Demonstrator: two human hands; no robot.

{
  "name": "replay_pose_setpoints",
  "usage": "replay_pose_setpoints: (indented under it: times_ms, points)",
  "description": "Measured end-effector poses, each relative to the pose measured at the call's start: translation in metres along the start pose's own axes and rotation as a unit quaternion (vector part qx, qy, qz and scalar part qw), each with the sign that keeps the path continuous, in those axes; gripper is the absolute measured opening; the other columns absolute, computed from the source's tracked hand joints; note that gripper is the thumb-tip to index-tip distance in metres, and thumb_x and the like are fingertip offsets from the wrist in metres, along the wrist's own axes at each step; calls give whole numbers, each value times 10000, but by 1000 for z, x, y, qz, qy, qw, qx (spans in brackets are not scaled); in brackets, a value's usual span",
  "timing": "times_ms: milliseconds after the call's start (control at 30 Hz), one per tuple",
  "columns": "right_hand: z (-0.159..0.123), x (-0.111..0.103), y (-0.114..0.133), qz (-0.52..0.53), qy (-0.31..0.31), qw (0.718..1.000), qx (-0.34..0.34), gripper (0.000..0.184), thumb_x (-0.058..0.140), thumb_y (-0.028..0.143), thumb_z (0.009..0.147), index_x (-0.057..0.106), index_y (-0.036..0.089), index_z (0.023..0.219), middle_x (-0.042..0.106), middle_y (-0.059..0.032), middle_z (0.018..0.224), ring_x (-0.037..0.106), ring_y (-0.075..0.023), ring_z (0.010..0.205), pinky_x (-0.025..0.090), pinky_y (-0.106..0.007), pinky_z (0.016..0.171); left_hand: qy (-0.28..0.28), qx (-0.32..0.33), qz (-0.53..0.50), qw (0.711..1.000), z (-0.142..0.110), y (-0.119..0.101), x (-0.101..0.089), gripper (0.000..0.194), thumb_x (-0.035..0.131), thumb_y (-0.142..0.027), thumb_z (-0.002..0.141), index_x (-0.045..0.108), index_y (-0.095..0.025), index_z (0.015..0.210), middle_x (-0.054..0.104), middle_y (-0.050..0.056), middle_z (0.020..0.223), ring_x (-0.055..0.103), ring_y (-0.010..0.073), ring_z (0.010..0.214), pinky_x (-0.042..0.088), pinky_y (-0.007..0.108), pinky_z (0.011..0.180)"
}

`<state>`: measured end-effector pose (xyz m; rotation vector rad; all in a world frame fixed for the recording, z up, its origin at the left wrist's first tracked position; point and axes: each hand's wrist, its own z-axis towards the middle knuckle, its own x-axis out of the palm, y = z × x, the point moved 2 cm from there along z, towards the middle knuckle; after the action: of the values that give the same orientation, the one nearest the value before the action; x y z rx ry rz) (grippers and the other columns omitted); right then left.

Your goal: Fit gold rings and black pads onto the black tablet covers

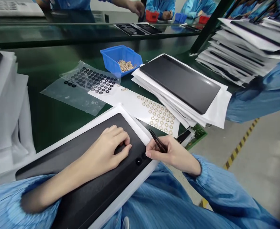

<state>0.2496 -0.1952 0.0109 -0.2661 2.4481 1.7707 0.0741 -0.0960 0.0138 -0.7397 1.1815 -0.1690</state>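
a black tablet back [87, 194] lies at 6 o'clock, the left hand [104, 149] resting on it, apart from the right hand [168, 152], which pinches black tweezers [158, 141] near its round black rings [138, 161]; a white sheet of gold rings [154, 111] lies at 12 o'clock.

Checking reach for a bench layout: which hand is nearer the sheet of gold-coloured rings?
The right hand, holding black tweezers, is nearer, just short of the sheet of gold-coloured rings. The left hand rests on the black tablet panel, farther off to the sheet's lower left.
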Motion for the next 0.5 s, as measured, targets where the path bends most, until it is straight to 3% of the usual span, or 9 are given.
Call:
replay_pose_setpoints:
  times_ms: [300, 400, 500]
  points:
    - [-3, 4, 8, -118, 1, 993, -26, 129, 571, 194, 768, 542, 156, 648, 435, 52, 553, 371, -70, 514, 298, -209, 473, 14, -1, -1, 1000, -2, 0, 2, 116, 484, -153, 890, 489, -169, 776, 481, -7, 756, 410, 159, 750, 314, 300, 690]
    - [-2, 3, 11, -203, -25, 978, -37, 206, 569, 182, 758, 448, 177, 591, 379, 62, 532, 325, -71, 506, 255, -221, 458, 21, 2, 3, 1000, -1, 1, 2, 112, 487, -156, 891, 486, -169, 779, 479, -4, 765, 410, 160, 752, 317, 304, 688]
    - [-2, 2, 9, -223, -31, 973, -47, 278, 599, 176, 748, 395, 185, 559, 344, 70, 510, 299, -69, 494, 237, -225, 451, 17, 4, 11, 1000, -2, 1, 1, 120, 478, -161, 904, 481, -167, 784, 474, 0, 771, 407, 161, 750, 319, 311, 685]
